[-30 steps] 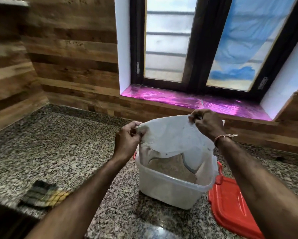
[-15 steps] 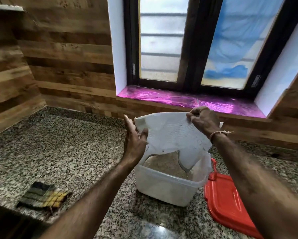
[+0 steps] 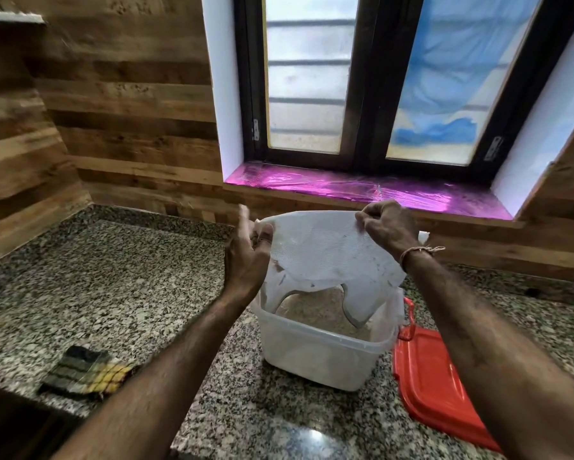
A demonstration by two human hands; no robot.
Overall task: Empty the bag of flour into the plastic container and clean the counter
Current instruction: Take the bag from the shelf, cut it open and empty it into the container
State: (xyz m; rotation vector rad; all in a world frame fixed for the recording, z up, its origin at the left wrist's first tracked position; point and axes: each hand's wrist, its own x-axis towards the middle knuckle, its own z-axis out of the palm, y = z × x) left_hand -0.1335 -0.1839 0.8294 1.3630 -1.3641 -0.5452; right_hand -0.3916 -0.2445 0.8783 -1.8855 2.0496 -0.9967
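A bag (image 3: 325,254) hangs over the plastic container (image 3: 318,353) on the counter (image 3: 113,277).
The right hand (image 3: 390,227) pinches the bag's top edge; the left hand (image 3: 245,260) is at its other side, too blurry to tell if it grips; flour (image 3: 312,313) lies in the container; a red lid (image 3: 435,386) sits just beside it; a checked cloth (image 3: 86,373) lies far left.

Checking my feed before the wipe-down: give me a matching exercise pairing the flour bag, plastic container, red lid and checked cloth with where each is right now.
1 flour bag
2 plastic container
3 red lid
4 checked cloth

A flat on the counter, right of the container
B on the counter, far left
C held above the container by the right hand
D open, flour inside

Pairs: 1-C, 2-D, 3-A, 4-B
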